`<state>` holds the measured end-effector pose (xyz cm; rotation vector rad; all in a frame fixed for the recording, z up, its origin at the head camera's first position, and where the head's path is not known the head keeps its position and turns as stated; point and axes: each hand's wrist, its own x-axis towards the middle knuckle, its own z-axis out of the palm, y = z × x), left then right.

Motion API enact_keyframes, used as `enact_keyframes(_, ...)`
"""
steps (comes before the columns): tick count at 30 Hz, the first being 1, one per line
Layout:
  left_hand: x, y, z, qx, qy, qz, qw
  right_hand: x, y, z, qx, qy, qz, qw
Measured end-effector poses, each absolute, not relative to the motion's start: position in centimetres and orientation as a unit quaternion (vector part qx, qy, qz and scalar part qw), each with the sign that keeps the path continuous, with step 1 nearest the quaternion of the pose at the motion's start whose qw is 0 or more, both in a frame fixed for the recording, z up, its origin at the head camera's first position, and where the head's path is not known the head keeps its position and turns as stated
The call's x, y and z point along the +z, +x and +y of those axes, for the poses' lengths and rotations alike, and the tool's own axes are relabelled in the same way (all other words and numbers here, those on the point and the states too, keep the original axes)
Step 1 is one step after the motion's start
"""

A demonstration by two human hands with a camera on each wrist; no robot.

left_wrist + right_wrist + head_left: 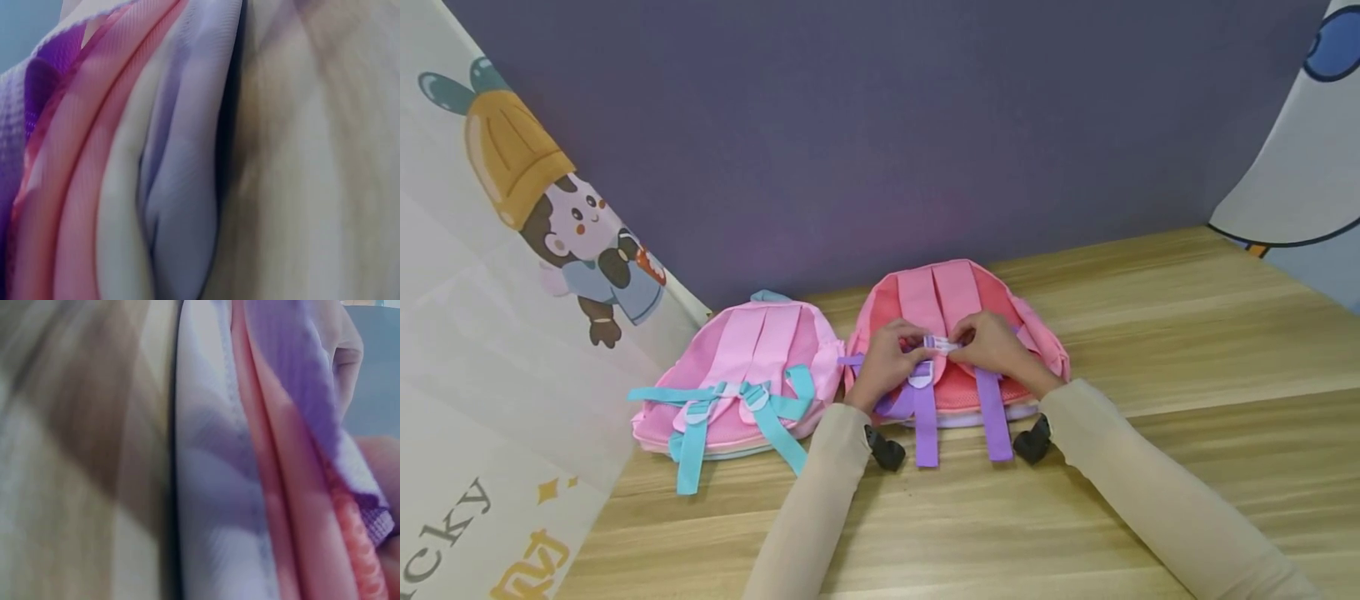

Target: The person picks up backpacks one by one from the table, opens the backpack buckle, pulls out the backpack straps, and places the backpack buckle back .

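Observation:
A coral-pink backpack lies with its shoulder-strap side up. Across its middle, a white buckle on purple webbing sits between both hands. My left hand pinches the buckle's left end, while my right hand pinches its right end with thumb and fingers. Two purple straps hang over the bag's lower edge onto the table. In the left wrist view, the bag's layered lower edge fills the middle, and the hand is out of sight. The right wrist view catches fingers beyond a purple strap.
A lighter pink backpack with turquoise straps lies just left, against the coral one. Both bags rest on a wood-grain table. Behind stands a dark grey-blue panel; a white printed sheet borders the left.

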<state>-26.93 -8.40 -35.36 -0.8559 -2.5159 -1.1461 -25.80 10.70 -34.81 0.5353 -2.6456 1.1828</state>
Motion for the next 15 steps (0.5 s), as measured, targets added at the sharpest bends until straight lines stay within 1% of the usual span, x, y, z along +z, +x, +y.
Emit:
enact_keyframes(8,-35.11,-26.69,-8.15,-0.355,-0.295,-0.878,0.126,-34.75,-25.68,10.61,0.401,0.199,-0.889,0.095)
enact_keyframes(15,-34.95,-26.55,-8.15,-0.35,-0.286,-0.885,0.111,-34.54,-25.69,10.61,0.4,0.21,-0.889,0.08)
